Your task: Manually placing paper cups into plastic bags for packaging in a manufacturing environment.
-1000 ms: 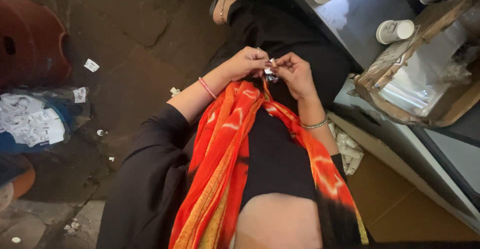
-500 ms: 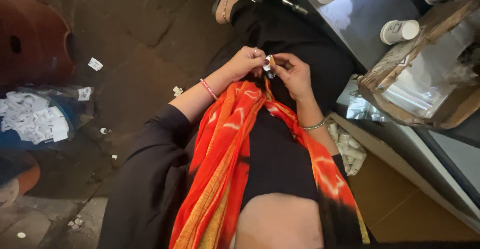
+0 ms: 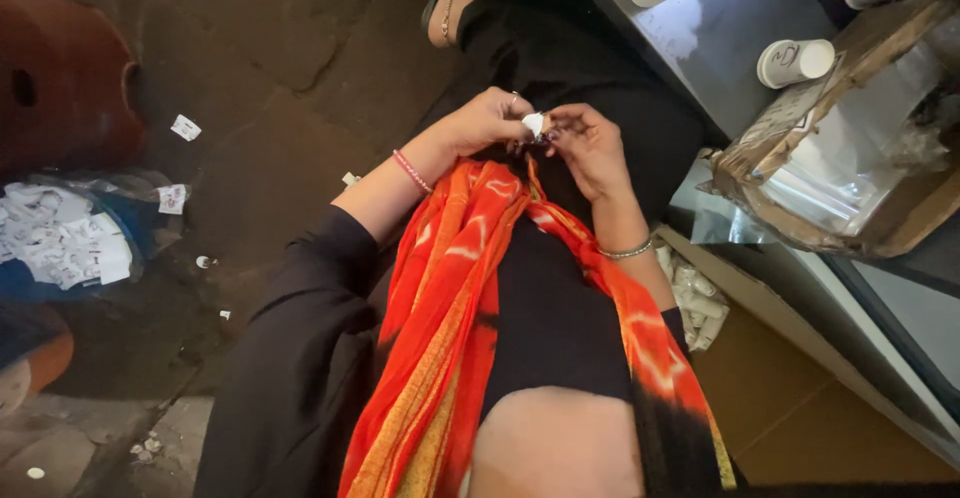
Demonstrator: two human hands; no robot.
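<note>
Two hands: both meet over the lap, just above the upper end of the orange scarf (image 3: pixel 450 308).
Left hand (image 3: pixel 487 120): fingers curled, pinching the small white packet (image 3: pixel 534 123) from its left side; a ring on one finger, a pink bangle (image 3: pixel 412 171) on the wrist.
Right hand (image 3: pixel 590 143): fingertips closed on the same packet from its right side; a silver bracelet (image 3: pixel 627 252) on the wrist.
Small white packet: held between the two hands, touching both, right above the scarf.
Floor (image 3: pixel 260 78): dark stone, left of the scarf, littered with paper scraps (image 3: pixel 185 127).
Tabletop (image 3: pixel 720 38): grey, right of the scarf, bearing white paper cups (image 3: pixel 795 62) and a cardboard box (image 3: pixel 850 148) lined with clear plastic.
Clay pot (image 3: pixel 60 78): far left of the scarf.
</note>
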